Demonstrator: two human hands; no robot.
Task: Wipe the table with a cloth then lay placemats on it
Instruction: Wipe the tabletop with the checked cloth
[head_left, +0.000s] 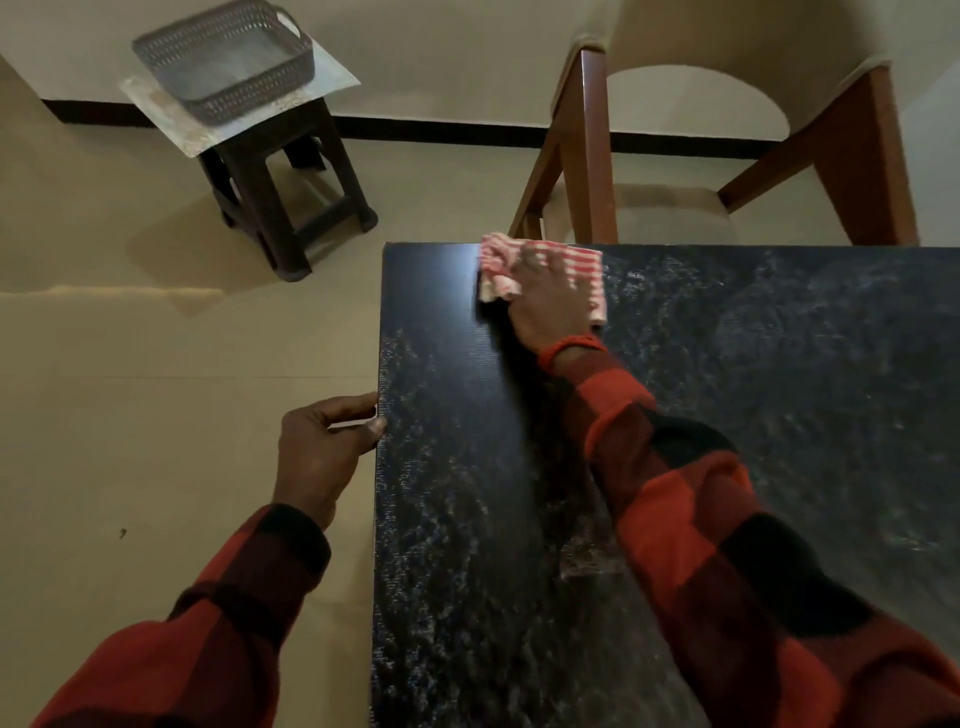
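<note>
A black speckled table (779, 395) fills the right side of the head view. A red-and-white striped cloth (587, 270) lies near the table's far left corner, and my right hand (545, 306) presses flat on top of it. My left hand (322, 447) holds the table's left edge, thumb on the top and fingers curled under the rim. A flat pale placemat (156, 98) lies on a dark stool (291, 197) at the upper left, under a grey basket (223, 57).
A wooden chair (727, 156) with a beige seat stands against the table's far edge. The stool with the basket stands on the beige tiled floor (156, 364) left of the table, near the wall.
</note>
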